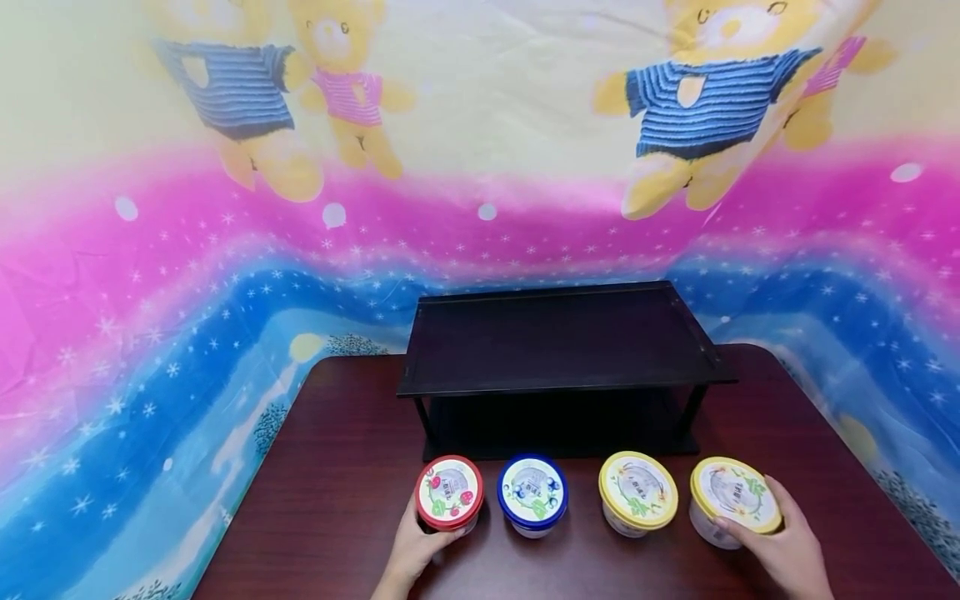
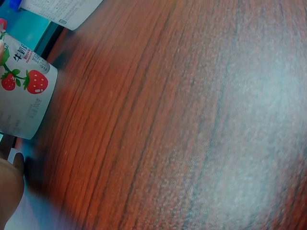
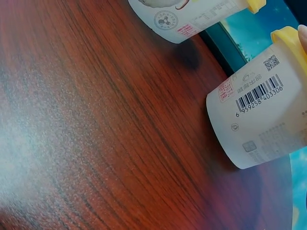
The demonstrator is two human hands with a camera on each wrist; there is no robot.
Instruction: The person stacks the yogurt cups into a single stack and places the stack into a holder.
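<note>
My left hand (image 1: pixel 415 537) grips a red-lidded tub (image 1: pixel 450 492) with strawberries on its lid, thumb on the near right side. In the left wrist view the same strawberry tub (image 2: pixel 29 91) shows its white printed wall. At the far right, my right hand (image 1: pixel 791 542) holds a yellow-lidded tub (image 1: pixel 735 496) from its right and near sides. Its white wall with a barcode (image 3: pixel 261 98) faces the right wrist camera. Between the hands stand a blue-lidded tub (image 1: pixel 533 492) with blueberries and another yellow-lidded tub (image 1: pixel 637 492); neither is touched.
Behind the tubs stands a black two-level shelf (image 1: pixel 562 342), its lower level in shadow. All of this is on a dark red-brown wooden table (image 1: pixel 337 467) with rounded far corners. A printed bear cloth (image 1: pixel 487 142) hangs around the back and sides.
</note>
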